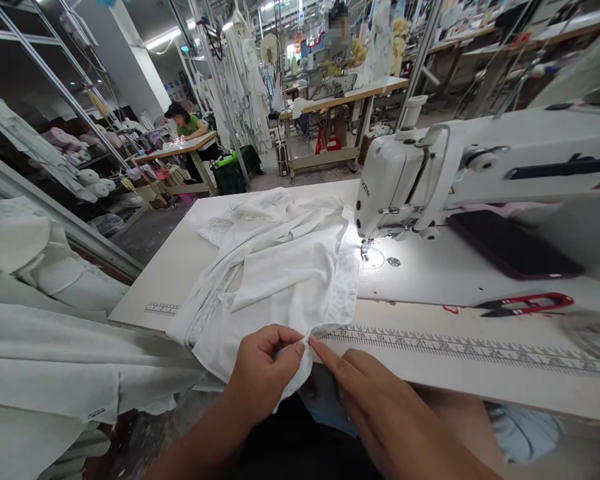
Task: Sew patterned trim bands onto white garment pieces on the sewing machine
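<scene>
**Left hand and right hand meet at the hem of soft white fabric**

The person's left hand [266,365] pinches the near edge of the soft white fabric [285,273], thumb and forefinger closed on it. The right hand [373,387] points its index finger to the same spot; its thumb is hidden, so whether it grips cannot be told. The fabric lies bunched on the pale worktable [163,263], its near edge hanging over the front. A white metal sewing machine [393,177] stands beside it, and red-handled metal snips [537,304] lie to the right, near a dark flat rectangular object [510,245].
</scene>
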Available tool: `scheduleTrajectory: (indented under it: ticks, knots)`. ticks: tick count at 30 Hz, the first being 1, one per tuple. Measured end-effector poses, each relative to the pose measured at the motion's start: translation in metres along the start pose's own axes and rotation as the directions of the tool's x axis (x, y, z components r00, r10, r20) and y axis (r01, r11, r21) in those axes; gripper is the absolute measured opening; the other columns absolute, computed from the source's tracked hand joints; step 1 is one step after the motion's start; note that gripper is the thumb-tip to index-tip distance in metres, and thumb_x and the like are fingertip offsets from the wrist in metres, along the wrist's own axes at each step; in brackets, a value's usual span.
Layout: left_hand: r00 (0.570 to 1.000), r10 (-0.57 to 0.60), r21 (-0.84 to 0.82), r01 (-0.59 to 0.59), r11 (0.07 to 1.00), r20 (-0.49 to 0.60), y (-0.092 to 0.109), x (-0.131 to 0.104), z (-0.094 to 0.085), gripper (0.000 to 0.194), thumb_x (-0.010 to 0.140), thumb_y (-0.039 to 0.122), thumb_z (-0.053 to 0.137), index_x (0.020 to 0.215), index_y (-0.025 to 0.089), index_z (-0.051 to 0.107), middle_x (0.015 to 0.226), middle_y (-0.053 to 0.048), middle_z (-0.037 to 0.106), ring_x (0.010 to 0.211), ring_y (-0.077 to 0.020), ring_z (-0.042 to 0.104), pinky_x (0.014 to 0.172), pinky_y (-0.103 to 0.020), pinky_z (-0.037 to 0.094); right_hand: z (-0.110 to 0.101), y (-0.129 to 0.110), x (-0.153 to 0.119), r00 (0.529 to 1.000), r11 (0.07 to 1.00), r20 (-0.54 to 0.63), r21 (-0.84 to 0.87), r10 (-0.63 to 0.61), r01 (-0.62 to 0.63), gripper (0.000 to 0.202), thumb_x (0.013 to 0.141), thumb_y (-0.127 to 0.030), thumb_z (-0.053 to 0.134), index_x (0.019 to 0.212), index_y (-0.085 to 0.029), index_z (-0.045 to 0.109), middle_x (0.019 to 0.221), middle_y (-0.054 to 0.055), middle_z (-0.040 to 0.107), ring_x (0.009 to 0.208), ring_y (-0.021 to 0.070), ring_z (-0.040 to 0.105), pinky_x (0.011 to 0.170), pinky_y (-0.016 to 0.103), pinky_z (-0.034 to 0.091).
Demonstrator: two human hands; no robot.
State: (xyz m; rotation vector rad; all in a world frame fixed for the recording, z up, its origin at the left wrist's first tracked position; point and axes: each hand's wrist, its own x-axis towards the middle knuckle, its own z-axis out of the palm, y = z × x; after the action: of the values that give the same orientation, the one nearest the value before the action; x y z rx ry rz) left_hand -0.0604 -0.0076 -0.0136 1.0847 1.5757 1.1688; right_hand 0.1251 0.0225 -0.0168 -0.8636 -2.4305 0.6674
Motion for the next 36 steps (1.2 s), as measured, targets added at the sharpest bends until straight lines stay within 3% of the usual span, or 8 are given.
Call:
scheduleTrajectory:
  ticks: [11, 18, 26, 29, 32, 36]
  knots:
    - [1.000, 0.023, 0.094, -0.023, 0.995, -0.001, 0.002, -0.001, 0.001, 0.014, 0.080, 0.026, 0.063, 0.081, 0.016, 0.071, 0.075, -0.004, 0.069, 0.071, -0.0161, 0.061, 0.066, -0.024, 0.048, -0.004, -0.003, 0.002, 0.995, 0.988, -0.072, -0.138, -0.076, 0.065, 0.053, 0.087, -0.007, 0.040, 0.138, -0.018, 0.045, 0.073, 0.002, 0.056, 0.057, 0.0135, 0.057, 0.052, 0.023, 0.050]
    - [0.998, 0.056, 0.118, -0.055, 0.991, -0.003, 0.001, 0.000, 0.003, 0.015, 0.081, 0.027, 0.061, 0.083, 0.016, 0.071, 0.077, -0.004, 0.069, 0.074, -0.0165, 0.061, 0.069, -0.025, 0.049, -0.002, -0.002, -0.001, 0.999, 0.992, -0.046, -0.122, -0.017, 0.011, 0.055, 0.089, -0.006, 0.037, 0.141, -0.021, 0.042, 0.076, 0.002, 0.057, 0.059, 0.0134, 0.059, 0.052, 0.023, 0.051]
    - [0.996, 0.085, 0.131, -0.082, 0.988, -0.017, -0.001, -0.001, 0.005, 0.015, 0.080, 0.027, 0.061, 0.081, 0.015, 0.070, 0.073, -0.003, 0.067, 0.071, -0.0150, 0.059, 0.067, -0.024, 0.047, 0.004, 0.007, -0.005, 0.998, 0.998, 0.006, -0.037, 0.058, -0.058, 0.055, 0.092, -0.010, 0.036, 0.145, -0.026, 0.035, 0.080, 0.002, 0.059, 0.067, 0.0150, 0.064, 0.058, 0.026, 0.055]
    - [0.997, 0.075, 0.103, -0.073, 0.992, -0.017, 0.001, -0.001, 0.005, 0.014, 0.080, 0.027, 0.061, 0.081, 0.016, 0.070, 0.072, -0.002, 0.067, 0.069, -0.0142, 0.058, 0.065, -0.023, 0.046, 0.002, 0.008, -0.002, 0.997, 0.997, -0.015, 0.036, 0.076, -0.075, 0.050, 0.096, -0.016, 0.035, 0.145, -0.029, 0.031, 0.096, 0.004, 0.063, 0.086, 0.0165, 0.066, 0.072, 0.029, 0.057]
    - [0.998, 0.061, 0.075, -0.060, 0.995, -0.005, 0.001, 0.000, 0.004, 0.014, 0.080, 0.028, 0.061, 0.081, 0.016, 0.069, 0.073, -0.002, 0.067, 0.068, -0.0138, 0.058, 0.063, -0.023, 0.046, -0.003, 0.008, 0.001, 0.993, 0.989, -0.005, 0.097, 0.116, -0.115, 0.039, 0.098, -0.023, 0.037, 0.136, -0.030, 0.040, 0.114, 0.005, 0.062, 0.104, 0.0182, 0.061, 0.086, 0.034, 0.053]
    - [0.997, 0.076, 0.112, -0.074, 0.991, -0.018, 0.000, 0.001, 0.002, 0.012, 0.080, 0.025, 0.060, 0.079, 0.017, 0.068, 0.071, -0.001, 0.066, 0.067, -0.0136, 0.058, 0.063, -0.023, 0.046, -0.010, 0.008, 0.005, 0.973, 0.965, 0.148, 0.169, 0.178, -0.202, 0.020, 0.097, -0.026, 0.038, 0.105, -0.026, 0.056, 0.097, 0.002, 0.065, 0.089, 0.0181, 0.062, 0.077, 0.034, 0.051]
